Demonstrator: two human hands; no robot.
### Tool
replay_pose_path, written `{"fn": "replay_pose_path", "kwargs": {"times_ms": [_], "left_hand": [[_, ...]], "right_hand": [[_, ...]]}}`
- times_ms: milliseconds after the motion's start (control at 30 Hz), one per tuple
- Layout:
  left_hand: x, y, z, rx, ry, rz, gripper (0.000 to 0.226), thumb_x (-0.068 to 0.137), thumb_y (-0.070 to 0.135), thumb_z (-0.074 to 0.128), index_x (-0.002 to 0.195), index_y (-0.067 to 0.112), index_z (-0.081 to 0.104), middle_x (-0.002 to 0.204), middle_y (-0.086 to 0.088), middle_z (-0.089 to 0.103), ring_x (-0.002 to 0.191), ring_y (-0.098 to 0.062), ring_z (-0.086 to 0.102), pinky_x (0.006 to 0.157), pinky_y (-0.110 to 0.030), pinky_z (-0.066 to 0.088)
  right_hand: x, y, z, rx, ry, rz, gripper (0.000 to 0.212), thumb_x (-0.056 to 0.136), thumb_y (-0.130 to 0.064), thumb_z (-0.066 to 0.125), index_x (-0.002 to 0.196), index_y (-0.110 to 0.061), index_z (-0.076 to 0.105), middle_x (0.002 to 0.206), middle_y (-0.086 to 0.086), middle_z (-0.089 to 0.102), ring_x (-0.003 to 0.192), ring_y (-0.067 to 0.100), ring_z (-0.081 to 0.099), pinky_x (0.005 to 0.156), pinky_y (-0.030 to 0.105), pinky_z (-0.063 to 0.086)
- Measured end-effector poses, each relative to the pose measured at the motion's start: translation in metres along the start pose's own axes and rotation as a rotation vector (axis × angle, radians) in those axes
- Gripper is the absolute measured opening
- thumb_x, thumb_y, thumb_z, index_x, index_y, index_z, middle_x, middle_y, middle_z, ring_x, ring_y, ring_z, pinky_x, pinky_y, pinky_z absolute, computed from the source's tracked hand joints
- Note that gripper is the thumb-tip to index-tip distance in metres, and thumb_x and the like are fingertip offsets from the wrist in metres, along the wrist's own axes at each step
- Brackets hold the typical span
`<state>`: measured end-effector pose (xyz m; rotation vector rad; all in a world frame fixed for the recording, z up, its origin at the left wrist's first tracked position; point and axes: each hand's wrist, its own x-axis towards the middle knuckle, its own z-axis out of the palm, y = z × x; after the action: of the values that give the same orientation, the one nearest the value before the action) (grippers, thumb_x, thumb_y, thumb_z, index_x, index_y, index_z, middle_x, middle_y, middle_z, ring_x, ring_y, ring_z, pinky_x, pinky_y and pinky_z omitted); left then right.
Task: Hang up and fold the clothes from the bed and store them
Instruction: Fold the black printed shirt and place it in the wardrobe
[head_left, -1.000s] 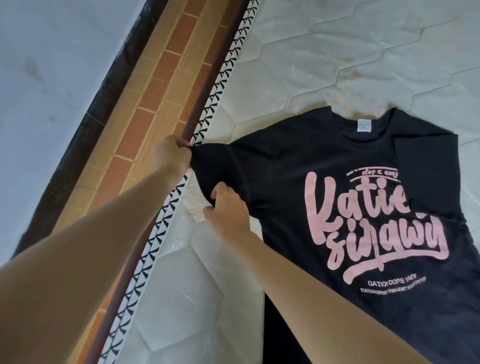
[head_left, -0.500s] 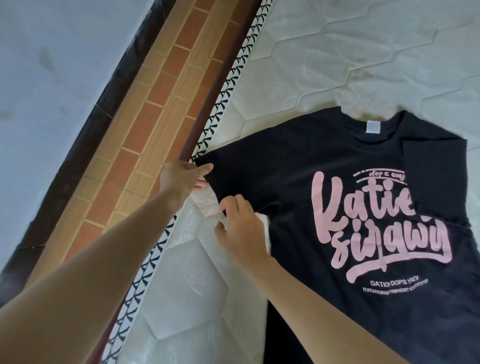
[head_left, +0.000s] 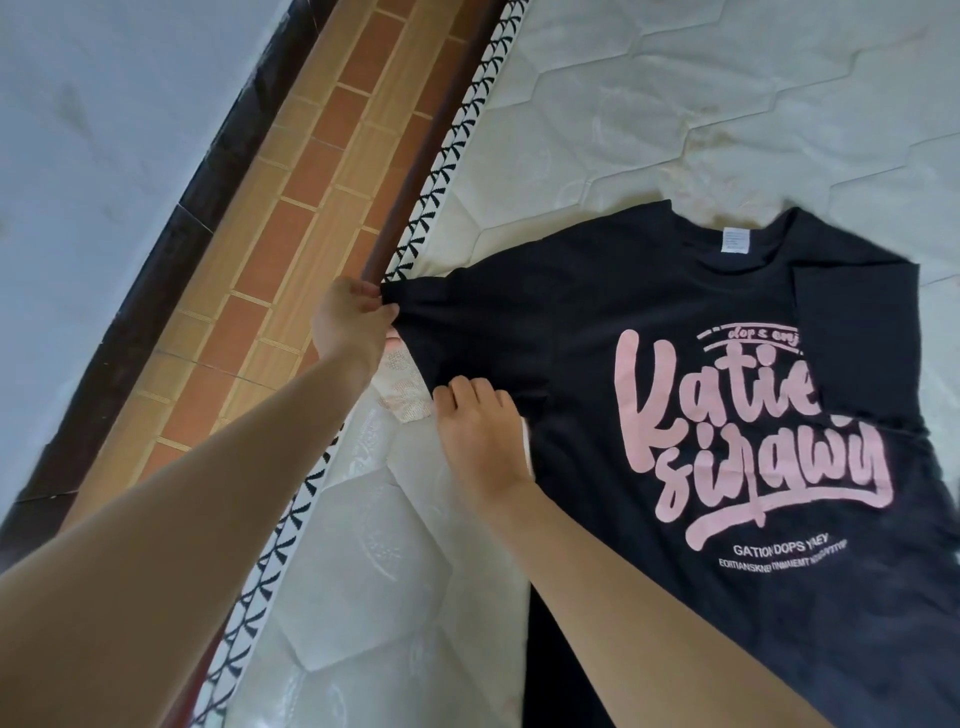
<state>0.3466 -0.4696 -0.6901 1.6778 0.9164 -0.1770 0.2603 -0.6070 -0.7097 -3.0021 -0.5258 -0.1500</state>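
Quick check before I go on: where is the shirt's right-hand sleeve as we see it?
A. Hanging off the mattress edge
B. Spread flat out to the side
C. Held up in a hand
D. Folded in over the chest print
D: the far sleeve of the black t-shirt lies folded inward, covering the end of the pink lettering, while the left hand and the right hand are at the other sleeve.

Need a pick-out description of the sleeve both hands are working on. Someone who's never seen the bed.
On the white quilted mattress lies a black T-shirt with big pink lettering, front up. Follow it toward the mattress edge with the black-and-white trim: the sleeve there is stretched out flat, the left hand pinching its tip and the right hand at its underside. The other sleeve is already folded across the chest.
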Motion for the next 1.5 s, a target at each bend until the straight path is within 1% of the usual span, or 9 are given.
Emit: {"fn": "replay_pose_path", "kwargs": {"times_ms": [133, 233, 433, 633, 867, 1067, 1200, 1367, 1500], "left_hand": [[-0.006, 0.005, 0.003, 0.069, 0.024, 0.093, 0.021, 0.09, 0.0, 0.063, 0.105, 0.012, 0.056, 0.108, -0.009, 0.066, 0.073, -0.025, 0.072, 0.068, -0.04, 0.062], [-0.015, 0.019, 0.009, 0.017, 0.044, 0.138, 0.023, 0.09, -0.004, 0.058, 0.109, 0.01, 0.057, 0.104, -0.008, 0.064, 0.061, -0.019, 0.069, 0.054, -0.028, 0.059], [-0.023, 0.042, 0.022, 0.054, 0.062, 0.177, 0.024, 0.088, -0.004, 0.055, 0.106, 0.012, 0.055, 0.11, -0.013, 0.062, 0.061, -0.019, 0.068, 0.048, -0.019, 0.054], [-0.02, 0.038, 0.02, 0.108, 0.118, 0.128, 0.024, 0.088, -0.007, 0.054, 0.103, 0.011, 0.055, 0.11, -0.016, 0.064, 0.063, -0.022, 0.067, 0.042, -0.016, 0.05], [-0.03, 0.054, 0.023, 0.082, 0.153, 0.149, 0.022, 0.085, 0.004, 0.063, 0.102, 0.014, 0.055, 0.103, -0.016, 0.067, 0.053, -0.011, 0.067, 0.049, -0.02, 0.055], [-0.057, 0.093, 0.072, 0.129, 0.069, 0.314, 0.022, 0.084, 0.004, 0.057, 0.103, 0.014, 0.056, 0.079, -0.005, 0.065, 0.051, -0.009, 0.068, 0.072, -0.04, 0.059], [-0.077, 0.11, 0.13, 0.23, -0.082, 0.511, 0.018, 0.083, 0.004, 0.056, 0.098, 0.013, 0.057, 0.056, 0.004, 0.056, 0.05, -0.011, 0.067, 0.061, -0.031, 0.052], [-0.078, 0.099, 0.2, 0.469, -0.28, 0.584, 0.028, 0.088, 0.012, 0.056, 0.116, 0.013, 0.056, 0.083, -0.004, 0.068, 0.079, -0.022, 0.069, 0.077, -0.038, 0.055], [-0.076, 0.072, 0.227, 0.646, -0.512, 0.541, 0.04, 0.095, 0.02, 0.055, 0.135, 0.015, 0.05, 0.109, 0.001, 0.066, 0.103, -0.019, 0.062, 0.09, -0.031, 0.05]], "right_hand": [[-0.002, 0.002, -0.001, 0.251, 0.021, 0.098, 0.023, 0.057, 0.0, 0.079, 0.071, -0.015, 0.067, 0.059, -0.004, 0.054, 0.047, 0.013, 0.049, 0.04, 0.019, 0.029], [-0.007, 0.01, -0.005, 0.505, 0.111, 0.11, 0.02, 0.082, -0.004, 0.051, 0.087, -0.012, 0.068, 0.071, -0.001, 0.058, 0.05, 0.016, 0.052, 0.035, 0.024, 0.037], [-0.006, 0.014, -0.015, 0.093, -0.214, -0.024, 0.065, 0.047, -0.02, 0.088, 0.109, -0.023, 0.069, 0.087, 0.001, 0.056, 0.059, 0.013, 0.044, 0.038, 0.022, 0.028], [0.01, 0.008, -0.031, -0.106, -0.407, -0.001, 0.054, 0.019, -0.021, 0.075, 0.071, -0.026, 0.065, 0.065, -0.009, 0.052, 0.052, 0.006, 0.045, 0.041, 0.023, 0.018], [0.018, 0.029, -0.045, 0.257, -0.013, 0.005, 0.037, 0.047, -0.014, 0.085, 0.055, -0.016, 0.049, 0.051, -0.004, 0.036, 0.047, 0.012, 0.024, 0.04, 0.02, 0.01], [0.0, 0.093, -0.071, 0.647, 0.179, 0.329, 0.025, 0.082, -0.022, 0.06, 0.067, -0.023, 0.04, 0.06, -0.012, 0.041, 0.05, 0.011, 0.038, 0.042, 0.023, 0.033], [-0.017, 0.13, -0.074, 0.811, 0.068, 0.617, 0.027, 0.089, -0.021, 0.068, 0.069, -0.015, 0.049, 0.057, -0.005, 0.051, 0.052, 0.016, 0.048, 0.05, 0.025, 0.042], [-0.034, 0.162, -0.062, 0.953, -0.061, 0.966, 0.028, 0.091, -0.024, 0.064, 0.068, -0.022, 0.048, 0.057, -0.008, 0.052, 0.059, 0.006, 0.056, 0.055, 0.017, 0.043], [-0.053, 0.173, -0.042, 1.026, -0.202, 1.145, 0.012, 0.09, -0.022, 0.056, 0.085, -0.013, 0.062, 0.079, 0.005, 0.069, 0.08, 0.026, 0.067, 0.076, 0.043, 0.057]]}}
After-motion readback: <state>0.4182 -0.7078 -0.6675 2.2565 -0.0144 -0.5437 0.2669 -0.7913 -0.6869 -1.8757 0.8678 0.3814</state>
